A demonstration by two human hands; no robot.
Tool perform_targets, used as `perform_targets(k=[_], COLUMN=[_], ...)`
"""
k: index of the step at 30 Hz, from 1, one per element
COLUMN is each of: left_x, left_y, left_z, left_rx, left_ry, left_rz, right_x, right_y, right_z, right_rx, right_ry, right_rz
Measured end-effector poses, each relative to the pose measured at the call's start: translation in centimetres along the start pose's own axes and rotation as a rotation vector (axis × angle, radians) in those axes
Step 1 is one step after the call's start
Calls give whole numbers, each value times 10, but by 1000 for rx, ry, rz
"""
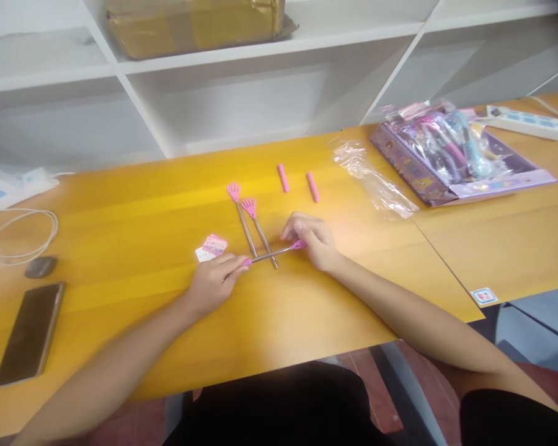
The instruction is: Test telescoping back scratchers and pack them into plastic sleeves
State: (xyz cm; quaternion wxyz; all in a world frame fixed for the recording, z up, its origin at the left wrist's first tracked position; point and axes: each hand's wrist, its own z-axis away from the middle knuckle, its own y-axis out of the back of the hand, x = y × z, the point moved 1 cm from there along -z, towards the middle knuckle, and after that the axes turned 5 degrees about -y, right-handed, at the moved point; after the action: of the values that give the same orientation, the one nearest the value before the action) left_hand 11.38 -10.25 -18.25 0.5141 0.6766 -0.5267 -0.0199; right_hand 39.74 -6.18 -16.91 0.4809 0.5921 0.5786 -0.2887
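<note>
Between my two hands a back scratcher [272, 253] with a metal rod lies level. My left hand [217, 280] is closed on its pink handle, and the fingers of my right hand [314, 240] pinch the pink head at the other end. Just beyond it, two more back scratchers with pink hand-shaped heads, one on the left [244, 217] and one on the right [260, 229], rest on the table, their bare rods reaching under the held one. Farther off lie two loose pink handles, a left one [283, 178] and a right one [312, 187]. Small printed cards [214, 244] sit beside my left hand.
At the right stands a purple display box [413, 164] of plastic-wrapped items, with clear plastic bags [372, 176] beside it. A phone [30, 334], a dark small case [41, 267] and a white cable [51, 232] lie left. Power strips [530, 121] and white shelves [270, 56] line the back.
</note>
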Motion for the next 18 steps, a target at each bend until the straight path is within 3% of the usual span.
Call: perform_targets(k=[18], left_x=[3], left_y=[-1], left_z=[-1], left_rx=[26], left_ry=[-64], left_rz=[-26], right_x=[-11], right_y=[-24], right_z=[5], right_rx=[-11], right_ry=[-45], right_rz=[-9])
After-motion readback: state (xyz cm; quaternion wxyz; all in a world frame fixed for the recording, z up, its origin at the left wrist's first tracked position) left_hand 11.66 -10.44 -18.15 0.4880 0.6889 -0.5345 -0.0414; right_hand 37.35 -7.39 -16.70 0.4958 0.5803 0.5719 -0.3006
